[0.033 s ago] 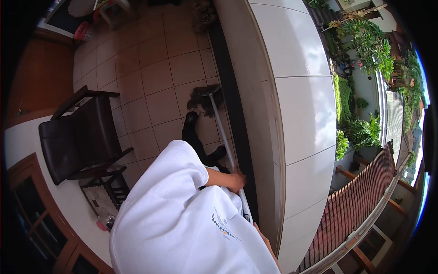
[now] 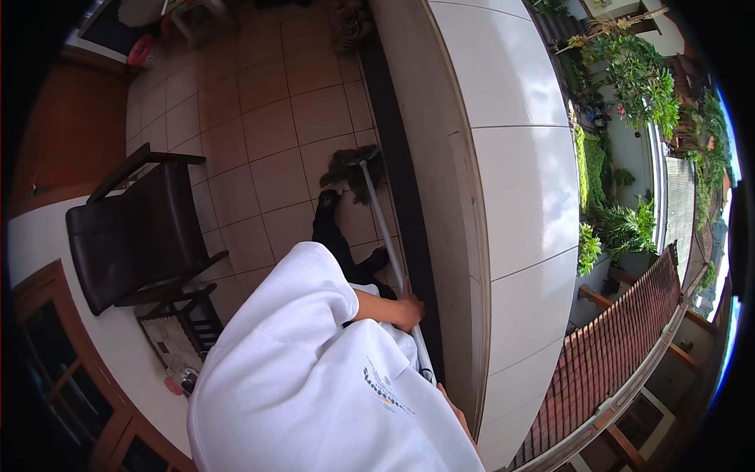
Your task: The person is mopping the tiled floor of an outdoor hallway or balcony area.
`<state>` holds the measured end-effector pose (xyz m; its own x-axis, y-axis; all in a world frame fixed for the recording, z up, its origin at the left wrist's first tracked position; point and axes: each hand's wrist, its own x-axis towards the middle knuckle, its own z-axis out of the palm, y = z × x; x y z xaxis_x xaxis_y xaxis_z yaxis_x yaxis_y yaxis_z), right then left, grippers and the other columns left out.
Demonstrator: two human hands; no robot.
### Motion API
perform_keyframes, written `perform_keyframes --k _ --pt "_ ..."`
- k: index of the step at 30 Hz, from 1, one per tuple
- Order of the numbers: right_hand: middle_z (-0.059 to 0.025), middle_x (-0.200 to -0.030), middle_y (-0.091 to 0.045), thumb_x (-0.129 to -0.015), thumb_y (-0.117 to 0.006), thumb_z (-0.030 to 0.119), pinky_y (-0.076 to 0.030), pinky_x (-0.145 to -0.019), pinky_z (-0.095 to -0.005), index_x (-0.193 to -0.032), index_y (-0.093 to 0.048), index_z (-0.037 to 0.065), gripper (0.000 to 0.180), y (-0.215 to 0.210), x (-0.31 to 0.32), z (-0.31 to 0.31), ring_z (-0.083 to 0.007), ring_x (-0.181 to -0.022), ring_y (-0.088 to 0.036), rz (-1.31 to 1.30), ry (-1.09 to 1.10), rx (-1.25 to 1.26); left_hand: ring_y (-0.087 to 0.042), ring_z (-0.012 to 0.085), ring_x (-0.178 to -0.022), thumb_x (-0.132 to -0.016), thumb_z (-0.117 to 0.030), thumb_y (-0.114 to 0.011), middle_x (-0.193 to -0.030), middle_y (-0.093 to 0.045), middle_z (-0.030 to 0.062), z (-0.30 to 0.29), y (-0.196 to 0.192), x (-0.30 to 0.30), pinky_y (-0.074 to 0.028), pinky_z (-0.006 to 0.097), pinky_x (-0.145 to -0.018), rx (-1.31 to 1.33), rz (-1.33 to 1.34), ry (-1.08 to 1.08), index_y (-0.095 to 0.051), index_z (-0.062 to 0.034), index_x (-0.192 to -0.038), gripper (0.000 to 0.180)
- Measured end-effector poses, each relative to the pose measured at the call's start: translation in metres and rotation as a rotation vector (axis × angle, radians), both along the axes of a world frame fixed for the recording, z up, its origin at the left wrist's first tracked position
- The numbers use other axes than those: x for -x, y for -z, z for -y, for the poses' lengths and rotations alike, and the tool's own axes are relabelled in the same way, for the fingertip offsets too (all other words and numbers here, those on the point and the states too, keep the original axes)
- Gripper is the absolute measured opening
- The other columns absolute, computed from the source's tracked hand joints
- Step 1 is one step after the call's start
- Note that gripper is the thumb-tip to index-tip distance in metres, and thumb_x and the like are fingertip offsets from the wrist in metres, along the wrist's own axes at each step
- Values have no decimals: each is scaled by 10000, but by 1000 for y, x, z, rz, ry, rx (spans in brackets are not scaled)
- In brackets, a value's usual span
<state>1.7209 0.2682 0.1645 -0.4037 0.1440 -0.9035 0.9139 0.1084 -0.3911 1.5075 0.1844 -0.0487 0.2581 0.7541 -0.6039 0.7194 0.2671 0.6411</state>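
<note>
At 12 o'clock, the shaggy grey-brown mop head (image 2: 355,167) rests on square beige floor tiles (image 2: 275,130); its long pale round pole (image 2: 381,216) slants toward 5, where your bare left hand (image 2: 409,312) wraps closed around it, seemingly for steadiness. Your half-hidden right hand's (image 2: 448,399) grip I cannot tell.

Dk armchair (image 2: 141,228) on tiled flr (image 2: 267,126), nr wht wall (image 2: 114,346).

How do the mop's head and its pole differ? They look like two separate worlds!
The mop head is dark grey-brown, while the pole is pale. The mop head is shaggy and spread out; the pole is long and slim. The mop head lies on the tiled floor; the pole slants up to the left hand. Both are joined together.
</note>
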Motion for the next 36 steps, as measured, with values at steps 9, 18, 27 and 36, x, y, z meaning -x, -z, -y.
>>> perform_keyframes --k 9,18,27,36 --pt "-152 -1171 -538 -944 -375 263 -404 -854 -267 -1361 -334 142 436 68 53 -5 -207 -975 -554 -64 -179 -84 -460 309 -1131 -694 -272 -579 -1044 -584 145 8 90 48 -31 546 -1074 -125 -314 -231 -568 -104 -1130 468" --pt "20 -520 -347 -953 -347 335 -320 -345 -231 -1364 -319 321 412 124 217 41 -65 -387 -327 61 106 101 -278 356 -1283 -819 -120 -515 -1248 -441 211 36 153 176 -256 418 -1053 -59 -690 -720 -495 3 -1137 342" --pt "32 -519 -337 -954 -345 362 -310 -353 -214 -1365 -300 354 414 128 154 48 -61 -403 -298 52 67 44 -239 370 -1284 -770 -207 -625 -1179 -447 203 53 160 119 -249 498 -1044 -274 -446 -710 -535 -24 -1063 357" --pt "-104 -757 -590 -937 -350 325 -464 -628 -265 -1364 -341 174 453 72 -67 5 -150 -605 -554 -105 -179 -155 -163 366 -1315 -751 -160 -592 -1258 -430 171 0 75 -99 -199 603 -1011 92 -285 -360 -617 -119 -1058 310"
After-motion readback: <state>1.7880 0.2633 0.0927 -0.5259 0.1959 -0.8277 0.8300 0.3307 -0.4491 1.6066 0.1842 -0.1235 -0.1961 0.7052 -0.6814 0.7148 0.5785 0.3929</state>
